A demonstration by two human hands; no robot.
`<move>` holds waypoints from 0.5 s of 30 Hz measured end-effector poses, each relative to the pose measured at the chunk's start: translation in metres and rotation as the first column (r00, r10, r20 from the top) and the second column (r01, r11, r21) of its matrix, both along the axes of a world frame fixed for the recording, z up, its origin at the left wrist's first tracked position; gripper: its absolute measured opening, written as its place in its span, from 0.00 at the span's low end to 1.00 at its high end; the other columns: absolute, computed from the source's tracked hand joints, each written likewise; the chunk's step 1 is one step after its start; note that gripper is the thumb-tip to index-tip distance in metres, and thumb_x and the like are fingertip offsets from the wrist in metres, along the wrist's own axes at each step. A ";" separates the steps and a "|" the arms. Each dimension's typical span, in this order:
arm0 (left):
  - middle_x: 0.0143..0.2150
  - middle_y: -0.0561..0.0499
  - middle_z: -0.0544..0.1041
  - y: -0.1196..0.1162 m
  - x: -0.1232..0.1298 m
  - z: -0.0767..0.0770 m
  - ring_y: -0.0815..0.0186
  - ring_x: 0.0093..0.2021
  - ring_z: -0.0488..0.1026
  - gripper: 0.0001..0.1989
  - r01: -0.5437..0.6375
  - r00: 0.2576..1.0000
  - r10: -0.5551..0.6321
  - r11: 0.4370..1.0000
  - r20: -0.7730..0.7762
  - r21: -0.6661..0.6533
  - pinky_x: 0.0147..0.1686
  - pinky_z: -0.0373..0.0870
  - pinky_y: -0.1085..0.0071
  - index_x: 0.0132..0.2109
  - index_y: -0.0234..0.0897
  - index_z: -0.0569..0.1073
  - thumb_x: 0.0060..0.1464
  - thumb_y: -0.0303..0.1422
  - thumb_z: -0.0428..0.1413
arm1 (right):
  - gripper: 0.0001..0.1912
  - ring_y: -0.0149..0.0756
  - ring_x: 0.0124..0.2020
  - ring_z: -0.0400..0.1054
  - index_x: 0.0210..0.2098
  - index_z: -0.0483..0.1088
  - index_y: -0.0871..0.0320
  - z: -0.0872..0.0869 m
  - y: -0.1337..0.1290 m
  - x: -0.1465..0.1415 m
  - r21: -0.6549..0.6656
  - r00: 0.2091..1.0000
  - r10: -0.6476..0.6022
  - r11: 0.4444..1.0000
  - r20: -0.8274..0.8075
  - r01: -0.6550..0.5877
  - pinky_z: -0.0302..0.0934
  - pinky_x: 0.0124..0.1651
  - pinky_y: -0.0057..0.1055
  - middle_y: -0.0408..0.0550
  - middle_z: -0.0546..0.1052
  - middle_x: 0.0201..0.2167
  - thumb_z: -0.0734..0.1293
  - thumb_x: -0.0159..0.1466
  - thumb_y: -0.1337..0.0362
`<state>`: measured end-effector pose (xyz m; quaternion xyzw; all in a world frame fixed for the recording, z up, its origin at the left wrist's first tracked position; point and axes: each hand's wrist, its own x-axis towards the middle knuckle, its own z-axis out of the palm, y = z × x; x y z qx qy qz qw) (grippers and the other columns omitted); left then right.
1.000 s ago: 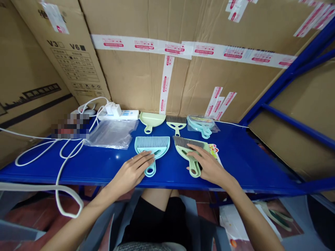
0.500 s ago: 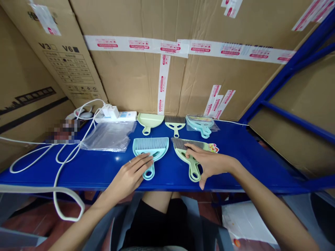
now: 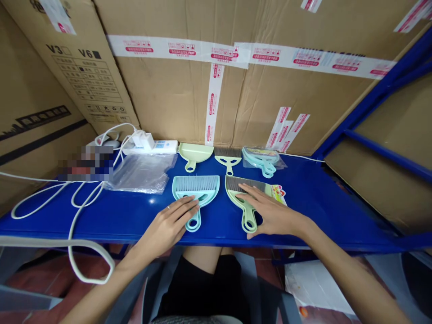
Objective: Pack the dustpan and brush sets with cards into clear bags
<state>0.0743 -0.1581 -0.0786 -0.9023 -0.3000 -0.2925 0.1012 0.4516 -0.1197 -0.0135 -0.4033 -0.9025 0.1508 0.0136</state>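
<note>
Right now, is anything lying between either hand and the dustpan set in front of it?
Nothing visible does. The left hand rests directly on the blue dustpan set near its handle, and the right hand lies flat on the green dustpan set, partly covering a printed card beneath.

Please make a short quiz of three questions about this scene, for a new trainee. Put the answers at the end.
1. True or false: the left hand rests on the blue dustpan.
2. What lies under the right hand? A) a power strip B) a green dustpan C) a plastic bag
3. Fill in: the bristles of the brush lying in the blue dustpan are ____ in colour.

Key
1. True; its fingertips lie on the pan by the handle.
2. B, the green dustpan, which has a brush in it.
3. Grey.
</note>
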 end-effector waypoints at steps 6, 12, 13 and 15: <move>0.71 0.39 0.73 -0.002 0.001 0.000 0.53 0.72 0.69 0.28 -0.049 0.999 0.049 0.998 -0.006 -0.026 0.68 0.75 0.52 0.70 0.30 0.69 0.65 0.17 0.50 | 0.43 0.54 0.80 0.48 0.78 0.54 0.65 -0.035 -0.012 -0.001 0.401 0.991 0.131 0.909 -0.007 -0.117 0.52 0.79 0.53 0.65 0.55 0.79 0.71 0.67 0.68; 0.72 0.39 0.71 0.001 0.003 -0.001 0.50 0.71 0.70 0.29 -0.073 0.995 0.073 0.997 -0.074 0.013 0.66 0.76 0.51 0.72 0.27 0.67 0.65 0.19 0.51 | 0.41 0.53 0.76 0.58 0.77 0.55 0.70 -0.046 -0.011 -0.008 0.605 0.972 0.231 0.768 0.047 -0.211 0.63 0.75 0.49 0.69 0.67 0.72 0.62 0.65 0.81; 0.71 0.39 0.72 0.001 0.003 -0.001 0.50 0.71 0.70 0.28 -0.067 0.994 0.070 0.997 -0.080 0.029 0.66 0.76 0.52 0.71 0.27 0.68 0.65 0.19 0.51 | 0.41 0.52 0.76 0.59 0.78 0.54 0.70 -0.046 -0.011 -0.009 0.623 0.969 0.241 0.751 0.051 -0.219 0.64 0.74 0.48 0.68 0.69 0.71 0.60 0.65 0.82; 0.70 0.38 0.74 0.001 0.003 -0.001 0.50 0.70 0.71 0.28 -0.057 0.993 0.064 0.996 -0.096 0.074 0.64 0.78 0.53 0.70 0.25 0.68 0.65 0.18 0.50 | 0.41 0.51 0.75 0.61 0.78 0.53 0.69 -0.045 -0.010 -0.010 0.650 0.965 0.255 0.723 0.060 -0.232 0.66 0.73 0.47 0.67 0.70 0.70 0.58 0.66 0.83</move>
